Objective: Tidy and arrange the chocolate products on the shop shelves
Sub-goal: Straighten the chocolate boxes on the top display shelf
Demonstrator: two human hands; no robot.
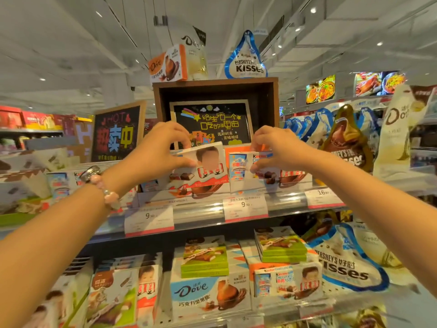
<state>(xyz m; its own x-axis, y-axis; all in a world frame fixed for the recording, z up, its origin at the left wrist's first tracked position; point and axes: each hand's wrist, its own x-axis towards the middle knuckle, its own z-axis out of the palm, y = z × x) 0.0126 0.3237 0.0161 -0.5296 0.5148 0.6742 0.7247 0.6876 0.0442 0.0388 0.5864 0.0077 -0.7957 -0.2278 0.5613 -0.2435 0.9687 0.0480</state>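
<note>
Shop shelving fills the head view under a white ceiling, with a dark wooden box (215,91) at twelve o'clock framing a chalkboard sign (211,124). Both arms reach up and forward from the lower corners. The left hand (163,147), a beaded bracelet (104,185) on its wrist, pinches a white Kinder chocolate box (203,170) by its left end, thumb below and fingers curled over the top edge, holding it tilted at the front of the upper shelf (201,209). Just at three o'clock of it, the right hand (275,147) grips a second Kinder box (238,169) the same way, thumb under and fingers over; that hand covers much of the box's front, and whether it rests on the shelf cannot be told. Price tags (244,205) along the shelf edge are blurred apart from large digits. At six o'clock a blue Dove box (208,294) stands on the lower shelf, and Hershey's Kisses bags (345,263) hang toward four o'clock, partly cut off by the right forearm.
</note>
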